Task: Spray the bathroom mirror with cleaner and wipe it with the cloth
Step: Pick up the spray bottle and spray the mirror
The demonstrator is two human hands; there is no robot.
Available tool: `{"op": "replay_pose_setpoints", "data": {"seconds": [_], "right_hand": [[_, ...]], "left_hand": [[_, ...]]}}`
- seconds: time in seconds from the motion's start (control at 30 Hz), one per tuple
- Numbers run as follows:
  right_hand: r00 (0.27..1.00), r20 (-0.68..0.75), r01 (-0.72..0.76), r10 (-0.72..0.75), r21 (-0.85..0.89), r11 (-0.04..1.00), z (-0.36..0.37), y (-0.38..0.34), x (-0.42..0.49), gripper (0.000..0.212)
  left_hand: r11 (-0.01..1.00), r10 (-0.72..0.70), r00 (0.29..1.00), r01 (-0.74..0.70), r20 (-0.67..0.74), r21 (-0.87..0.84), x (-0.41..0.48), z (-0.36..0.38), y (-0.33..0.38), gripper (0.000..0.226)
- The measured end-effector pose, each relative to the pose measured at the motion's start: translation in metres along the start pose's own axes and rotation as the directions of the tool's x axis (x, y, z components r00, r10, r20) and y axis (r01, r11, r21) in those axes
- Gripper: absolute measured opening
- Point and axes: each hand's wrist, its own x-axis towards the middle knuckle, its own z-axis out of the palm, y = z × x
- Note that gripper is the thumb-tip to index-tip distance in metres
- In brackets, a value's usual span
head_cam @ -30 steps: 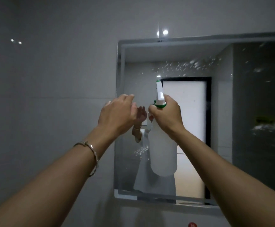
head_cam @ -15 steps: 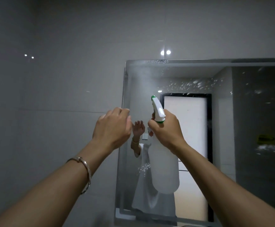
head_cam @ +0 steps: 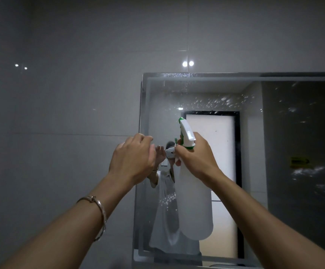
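Mirror [head_cam: 285, 144] fills the right half of the frame, flat on a grey tiled wall [head_cam: 61, 94], directly ahead of both raised hands; droplets speckle its upper centre and right side, while the upper left corner looks barer. Spray bottle [head_cam: 195, 202] hangs upright at centre, long axis vertical, nozzle tip tilted up and left toward that corner. Right hand [head_cam: 195, 160] is wrapped closed round the bottle neck, fingers on the trigger side. Left hand [head_cam: 132, 160] floats just beside it over the mirror's left edge, fingers loosely curled, holding nothing visible. No cloth in view. Judgement: spraying step; right hand is placed for it.
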Motion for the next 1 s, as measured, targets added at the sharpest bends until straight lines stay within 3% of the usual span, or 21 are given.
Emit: {"op": "replay_pose_setpoints", "data": {"seconds": [0.27,0.4,0.7,0.87,1.0], "right_hand": [[0.996,-0.072,0.045,-0.048,-0.032,0.998,-0.002,-0.006,-0.007,0.013],[0.998,-0.021,0.06,-0.062,-0.065,0.996,-0.003,-0.003,-0.008,0.016],[0.983,-0.178,-0.001,-0.033,-0.192,0.981,-0.023,0.003,-0.009,0.019],[0.979,-0.2,-0.058,0.043,-0.071,0.996,-0.062,0.009,-0.017,0.033],[0.972,-0.224,-0.082,0.066,-0.061,0.995,-0.103,0.014,-0.03,0.024]], "left_hand": [[0.999,0.017,1.0,-0.016,0.019,-0.04,-0.001,0.012,-0.005,0.035],[0.998,0.039,0.999,-0.038,0.015,-0.059,-0.001,0.016,-0.009,0.033],[0.993,0.07,0.997,-0.067,0.029,-0.096,0.008,0.029,0.009,0.03],[0.991,0.094,0.994,-0.09,0.045,-0.096,0.006,0.031,0.044,0.041],[0.993,0.1,0.994,-0.097,0.043,-0.068,0.004,0.023,0.083,0.038]]}}
